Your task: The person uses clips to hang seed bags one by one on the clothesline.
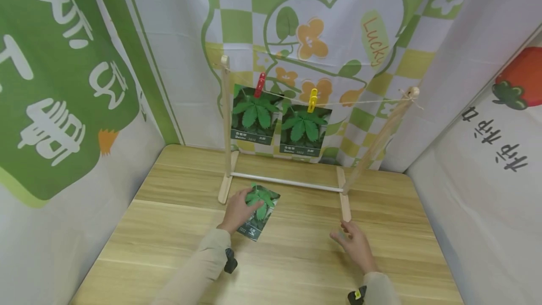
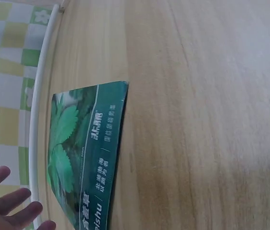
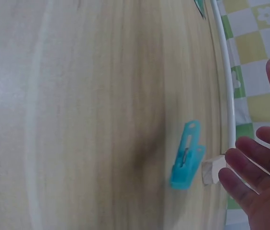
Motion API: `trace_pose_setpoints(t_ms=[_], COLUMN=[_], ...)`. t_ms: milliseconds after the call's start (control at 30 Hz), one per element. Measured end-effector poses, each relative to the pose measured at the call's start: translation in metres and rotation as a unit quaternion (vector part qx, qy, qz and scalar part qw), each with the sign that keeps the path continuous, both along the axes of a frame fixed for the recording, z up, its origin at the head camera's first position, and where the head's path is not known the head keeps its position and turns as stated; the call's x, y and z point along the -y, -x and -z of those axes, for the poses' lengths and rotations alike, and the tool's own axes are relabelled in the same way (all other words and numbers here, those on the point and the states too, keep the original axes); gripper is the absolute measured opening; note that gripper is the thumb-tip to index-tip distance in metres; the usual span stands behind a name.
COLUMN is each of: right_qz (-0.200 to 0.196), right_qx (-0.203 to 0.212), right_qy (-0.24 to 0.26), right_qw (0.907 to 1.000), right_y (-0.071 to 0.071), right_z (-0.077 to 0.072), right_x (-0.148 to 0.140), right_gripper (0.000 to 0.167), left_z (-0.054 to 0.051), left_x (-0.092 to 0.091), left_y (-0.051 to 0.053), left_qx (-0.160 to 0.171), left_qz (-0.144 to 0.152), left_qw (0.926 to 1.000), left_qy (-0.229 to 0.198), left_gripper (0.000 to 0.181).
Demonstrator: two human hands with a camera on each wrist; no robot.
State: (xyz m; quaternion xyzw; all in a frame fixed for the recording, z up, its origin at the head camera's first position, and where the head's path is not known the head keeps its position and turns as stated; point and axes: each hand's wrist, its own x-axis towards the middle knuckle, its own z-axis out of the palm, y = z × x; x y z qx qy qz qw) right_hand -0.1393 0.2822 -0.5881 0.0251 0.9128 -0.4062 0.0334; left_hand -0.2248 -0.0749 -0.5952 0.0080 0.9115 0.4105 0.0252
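A flat green seed packet (image 1: 263, 211) printed with leaves lies on the wooden table, also filling the middle of the left wrist view. My left hand (image 1: 239, 211) hovers at its left side, covering part of that edge; the fingers (image 2: 17, 203) look spread and apart from it. A blue clothespin (image 3: 186, 155) rests on the table by the rack's right foot. My right hand (image 1: 355, 246) is above it, fingers (image 3: 250, 165) loosely extended and holding nothing. In the head view this hand mostly hides the clothespin.
Behind the hands stands a wooden rack with a white crossbar (image 1: 288, 181) and a string between two posts. A red clothespin (image 1: 260, 85) and a yellow clothespin (image 1: 312, 100) hold two similar packets on it. A patterned curtain (image 1: 237, 27) hangs at the back.
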Motion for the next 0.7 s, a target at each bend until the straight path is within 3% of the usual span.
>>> trace_pose_setpoints(t_ms=[500, 700], right_qz=[0.004, 0.001], right_qx=[0.058, 0.058], right_qy=[-0.051, -0.064], right_qw=[0.997, 0.9963], right_y=[-0.001, -0.001], right_z=[0.012, 0.012], right_x=[0.001, 0.003], right_gripper=[0.071, 0.073], left_z=[0.008, 0.013], left_x=[-0.002, -0.006], left_y=[-0.006, -0.008], left_qx=[0.044, 0.038], left_qz=[0.0, 0.005], left_qw=[0.9965, 0.9924], left_qy=[0.072, 0.116], left_gripper=[0.076, 0.084])
